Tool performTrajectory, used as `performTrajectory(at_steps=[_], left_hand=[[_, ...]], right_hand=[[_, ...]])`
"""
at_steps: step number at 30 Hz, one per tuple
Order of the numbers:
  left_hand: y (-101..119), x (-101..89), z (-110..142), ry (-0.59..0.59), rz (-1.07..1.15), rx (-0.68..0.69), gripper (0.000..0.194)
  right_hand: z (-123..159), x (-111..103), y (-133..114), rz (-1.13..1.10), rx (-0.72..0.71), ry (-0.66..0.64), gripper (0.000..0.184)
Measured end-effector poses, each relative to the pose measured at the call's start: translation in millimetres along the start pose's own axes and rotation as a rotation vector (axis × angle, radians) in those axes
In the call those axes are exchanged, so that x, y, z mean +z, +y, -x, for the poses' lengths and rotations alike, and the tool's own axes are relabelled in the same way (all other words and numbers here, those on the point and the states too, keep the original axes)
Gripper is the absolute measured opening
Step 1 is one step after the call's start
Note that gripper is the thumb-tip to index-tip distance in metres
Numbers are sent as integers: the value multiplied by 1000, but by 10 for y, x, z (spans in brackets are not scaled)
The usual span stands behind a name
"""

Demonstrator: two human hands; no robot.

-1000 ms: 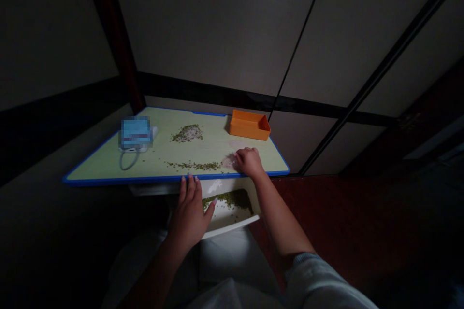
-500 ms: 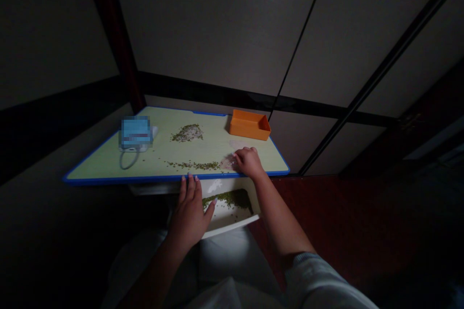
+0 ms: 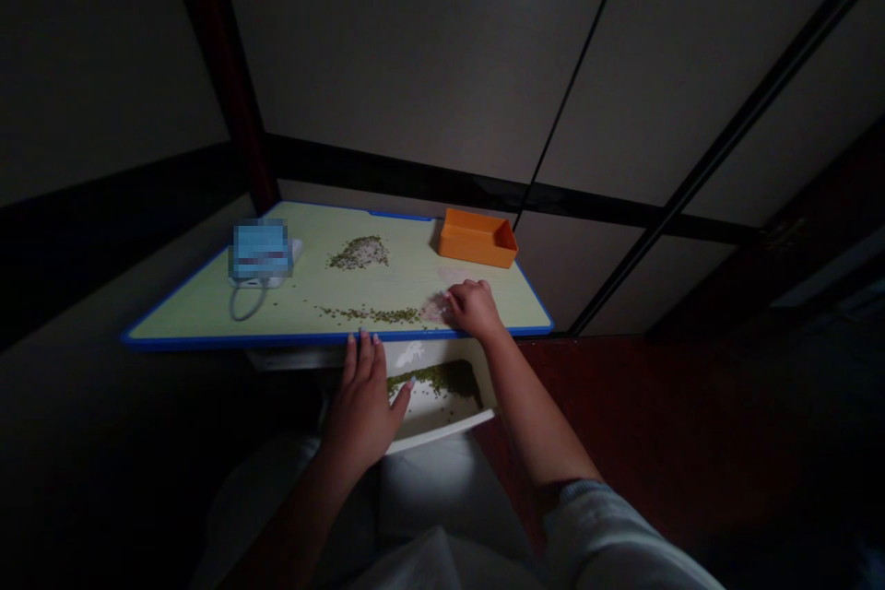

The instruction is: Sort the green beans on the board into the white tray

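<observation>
My left hand (image 3: 366,396) rests its outstretched fingertips on the table's blue front edge, thumb spread over the white drawer-like bin (image 3: 442,431). Green beans (image 3: 453,376), probably mung beans, lie along the bin's far side. My right hand (image 3: 474,306) is closed on the tabletop near the front edge, thumb and fingers drawn together; what they pinch, if anything, is hidden. Pale grains (image 3: 434,309) lie beside its fingertips. A loose strip of green beans (image 3: 380,315) stretches left from there. Farther back sits a mixed pile of pale grains and green beans (image 3: 360,253).
An orange open box (image 3: 477,249) stands at the table's back right. At the left is a blurred-out device (image 3: 261,249) with a looped grey cable (image 3: 239,309). The pale tabletop (image 3: 304,281) has a raised blue rim. Panelled wall (image 3: 415,64) rises behind.
Almost nothing differs. The view has shifted very slightly; both hands keep their places and poses.
</observation>
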State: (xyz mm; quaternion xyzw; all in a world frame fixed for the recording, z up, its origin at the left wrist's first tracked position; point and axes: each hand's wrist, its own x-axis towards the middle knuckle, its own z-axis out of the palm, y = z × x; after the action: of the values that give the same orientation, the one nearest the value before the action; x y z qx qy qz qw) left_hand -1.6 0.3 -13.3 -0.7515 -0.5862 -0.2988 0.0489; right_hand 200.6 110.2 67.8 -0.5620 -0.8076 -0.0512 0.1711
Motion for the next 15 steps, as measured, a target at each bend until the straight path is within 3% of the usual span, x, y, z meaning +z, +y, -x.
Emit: performTrajectory(at_steps=[15], left_hand=[[11,-6,4,8,35,-8,74]], right_hand=[[-63,30,-63,37,-2,0,31]])
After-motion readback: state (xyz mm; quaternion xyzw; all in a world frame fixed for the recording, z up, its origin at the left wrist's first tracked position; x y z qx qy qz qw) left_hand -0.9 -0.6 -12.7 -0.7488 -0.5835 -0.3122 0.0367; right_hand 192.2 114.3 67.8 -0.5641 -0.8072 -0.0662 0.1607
